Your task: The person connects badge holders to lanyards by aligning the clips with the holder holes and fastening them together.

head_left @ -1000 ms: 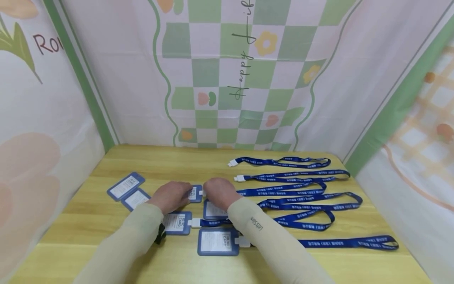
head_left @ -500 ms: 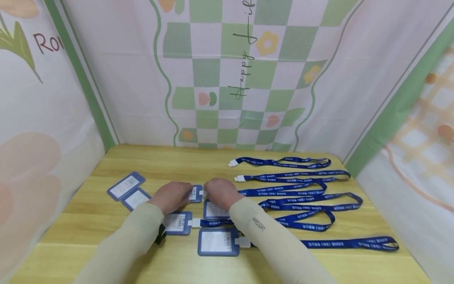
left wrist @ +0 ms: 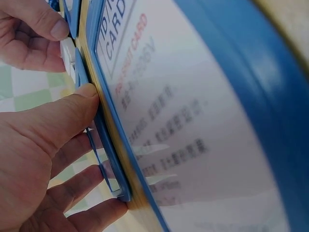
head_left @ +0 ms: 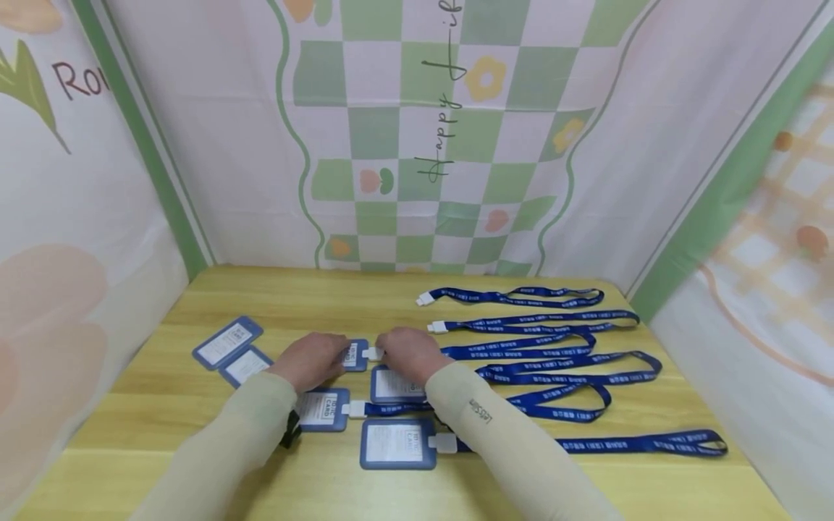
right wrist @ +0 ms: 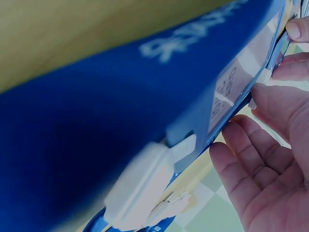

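Observation:
In the head view my left hand (head_left: 311, 362) holds a blue badge holder (head_left: 355, 355) with a white card inside. Its thumb lies on the near face and the fingers support the far edge, as the left wrist view shows. My right hand (head_left: 410, 354) is just to the right, thumb and fingers pinching the white lanyard clip (head_left: 372, 354) at the holder's end. From there a blue lanyard (head_left: 515, 349) runs right. Below the hands lie more badge holders: one (head_left: 396, 384) partly under the right hand, one (head_left: 323, 409) and one (head_left: 398, 444) with clips attached.
Two loose badge holders (head_left: 228, 343) overlap at the left of the wooden table (head_left: 163, 434). Two lanyards (head_left: 521, 297) with bare white clips lie at the back right. Several other blue lanyards stretch rightward, and patterned cloth walls (head_left: 247, 145) enclose the table.
My right hand has shifted slightly right from the badge holder, so more of the white clip shows. My left hand keeps its hold. The head view has turned a little.

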The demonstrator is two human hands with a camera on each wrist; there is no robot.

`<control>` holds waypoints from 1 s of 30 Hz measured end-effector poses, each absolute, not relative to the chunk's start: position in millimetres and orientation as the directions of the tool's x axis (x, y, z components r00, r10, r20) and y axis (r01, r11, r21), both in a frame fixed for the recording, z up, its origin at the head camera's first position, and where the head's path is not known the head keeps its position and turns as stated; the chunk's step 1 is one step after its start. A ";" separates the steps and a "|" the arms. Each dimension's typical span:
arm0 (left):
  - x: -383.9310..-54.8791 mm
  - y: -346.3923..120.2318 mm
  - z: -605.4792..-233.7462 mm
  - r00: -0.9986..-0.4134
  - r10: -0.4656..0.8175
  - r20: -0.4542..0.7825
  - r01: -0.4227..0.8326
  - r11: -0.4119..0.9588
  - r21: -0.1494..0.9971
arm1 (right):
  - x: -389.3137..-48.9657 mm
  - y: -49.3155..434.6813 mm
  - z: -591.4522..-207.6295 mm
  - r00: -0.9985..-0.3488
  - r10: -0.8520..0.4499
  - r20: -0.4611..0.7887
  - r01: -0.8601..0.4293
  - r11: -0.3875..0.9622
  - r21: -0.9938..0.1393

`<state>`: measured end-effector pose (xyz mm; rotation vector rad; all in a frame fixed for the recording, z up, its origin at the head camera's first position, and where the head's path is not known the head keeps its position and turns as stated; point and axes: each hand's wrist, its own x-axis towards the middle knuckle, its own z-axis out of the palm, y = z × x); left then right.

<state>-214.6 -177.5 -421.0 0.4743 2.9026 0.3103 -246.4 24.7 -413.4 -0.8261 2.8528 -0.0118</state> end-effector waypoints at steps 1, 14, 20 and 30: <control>-214.7 -177.9 -420.9 -0.932 0.333 -0.147 0.295 0.927 0.231 | -246.4 25.5 -412.9 -0.835 -0.525 -0.166 -0.523 0.850 -0.058; -213.7 -181.0 -419.1 -0.930 0.324 -0.172 0.280 0.930 0.238 | -246.2 35.5 -413.1 -0.851 -0.495 -0.177 -0.488 0.869 -0.086; -212.1 -181.4 -418.3 -0.933 0.316 -0.175 0.270 0.932 0.242 | -244.7 37.6 -413.5 -0.851 -0.502 -0.156 -0.495 0.865 -0.082; -212.7 -181.6 -419.7 -0.930 0.329 -0.167 0.287 0.929 0.234 | -244.9 44.4 -413.3 -0.864 -0.482 -0.148 -0.475 0.876 -0.078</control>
